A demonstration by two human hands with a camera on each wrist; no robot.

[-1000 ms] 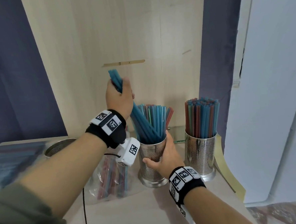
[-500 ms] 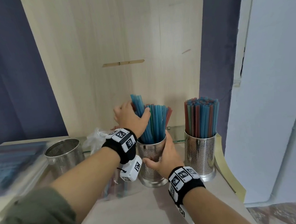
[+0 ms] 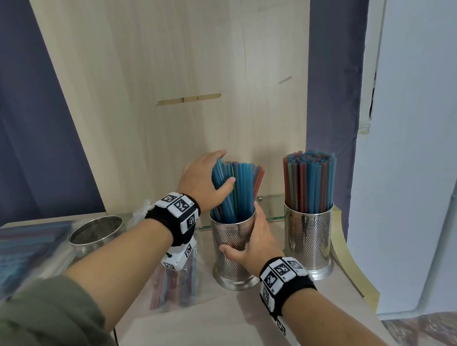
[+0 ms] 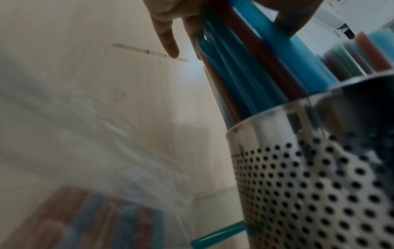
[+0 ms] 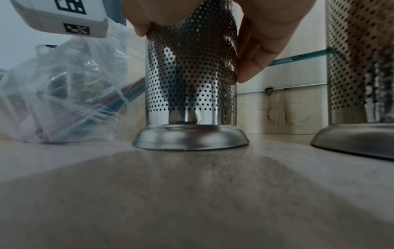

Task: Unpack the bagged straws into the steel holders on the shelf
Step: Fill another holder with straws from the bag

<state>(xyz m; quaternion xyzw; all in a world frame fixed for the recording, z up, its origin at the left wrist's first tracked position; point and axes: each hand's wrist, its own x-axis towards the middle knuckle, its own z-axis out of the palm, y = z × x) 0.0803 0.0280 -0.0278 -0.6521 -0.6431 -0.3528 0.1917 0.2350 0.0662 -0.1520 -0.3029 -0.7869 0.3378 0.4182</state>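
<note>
Holding: left hand (image 3: 205,179) grips the blue straw bundle (image 3: 224,191), seated in the middle holder (image 3: 233,242) on the shelf (image 3: 204,324).
Steadying: right hand (image 3: 253,245) clasps that holder.
Risk: an uneven release may splay straws over the rim; bag (image 3: 175,285) remains partly full.

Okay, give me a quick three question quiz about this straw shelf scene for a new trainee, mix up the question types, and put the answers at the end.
1. True or false: the left hand grips a bunch of straws standing in the middle holder.
2. Which holder does the right hand steady? A) the left holder B) the middle holder C) the right holder
3. Fill in: the plastic bag with leftover straws lies just to the ____ of the middle holder.

Key: 1 true; 2 B; 3 left
</note>
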